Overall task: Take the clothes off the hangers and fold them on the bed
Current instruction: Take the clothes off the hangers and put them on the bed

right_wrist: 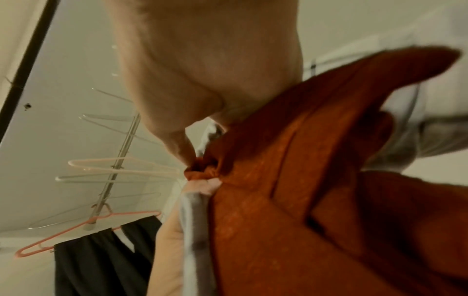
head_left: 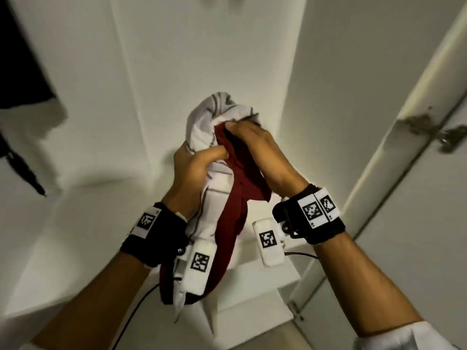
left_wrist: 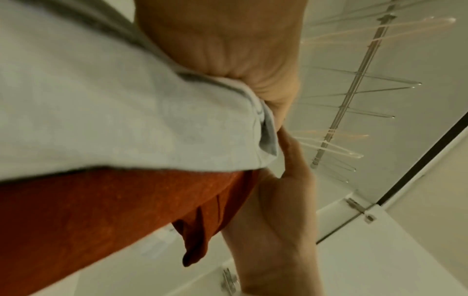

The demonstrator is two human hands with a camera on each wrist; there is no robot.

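Note:
In front of an open white wardrobe I hold two bunched garments together. My left hand (head_left: 199, 160) grips a white garment (head_left: 204, 122) with thin grey stripes, thumb laid across the fold. My right hand (head_left: 255, 145) grips a dark red garment (head_left: 237, 198) that hangs down between my wrists. The left wrist view shows the white cloth (left_wrist: 126, 110) over the red cloth (left_wrist: 101, 210). In the right wrist view, the red cloth (right_wrist: 303, 180) fills the frame, pinched at my fingers. No hanger shows inside either garment.
Several bare hangers (left_wrist: 354, 112) hang on a metal rail (left_wrist: 336, 120) overhead. A pink hanger (right_wrist: 76, 230) carries a black garment (right_wrist: 101, 264), seen also at the far left (head_left: 22, 59). A wardrobe door (head_left: 379, 173) with a hinge (head_left: 452, 140) stands open at right.

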